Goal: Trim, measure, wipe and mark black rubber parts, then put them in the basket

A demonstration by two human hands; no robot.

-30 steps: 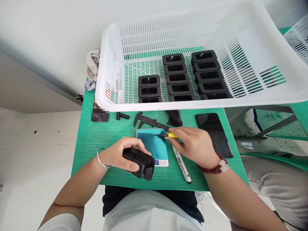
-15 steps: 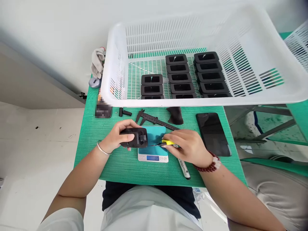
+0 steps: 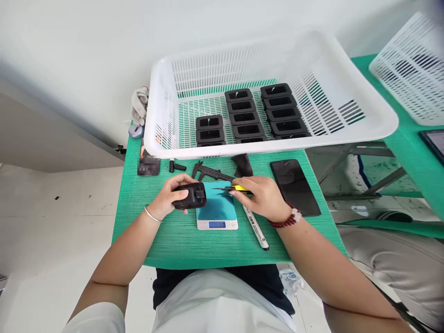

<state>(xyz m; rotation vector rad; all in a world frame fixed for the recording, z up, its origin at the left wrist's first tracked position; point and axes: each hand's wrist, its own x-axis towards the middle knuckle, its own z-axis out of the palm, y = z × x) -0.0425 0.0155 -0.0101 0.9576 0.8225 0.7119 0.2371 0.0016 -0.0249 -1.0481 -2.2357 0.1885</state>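
Note:
My left hand (image 3: 169, 196) grips a black plastic part (image 3: 190, 196) just left of a small digital scale (image 3: 217, 208) with a teal pan. My right hand (image 3: 264, 196) holds a small yellow-handled tool (image 3: 236, 188) whose thin tip points left over the scale toward the part. A white marker pen (image 3: 255, 227) lies under my right wrist. Black calipers (image 3: 211, 172) lie just beyond the scale.
A white slatted basket (image 3: 243, 149) at the back holds several black rectangular parts (image 3: 244, 116) in rows. A black phone (image 3: 294, 186) lies at right on the green mat (image 3: 180, 240). A second white basket (image 3: 409, 69) stands far right. A glove (image 3: 139, 105) lies at back left.
My left hand lifted the black part from near the table's front edge up beside the scale. My right hand with the yellow tool stayed over the scale. The view shifted and widened.

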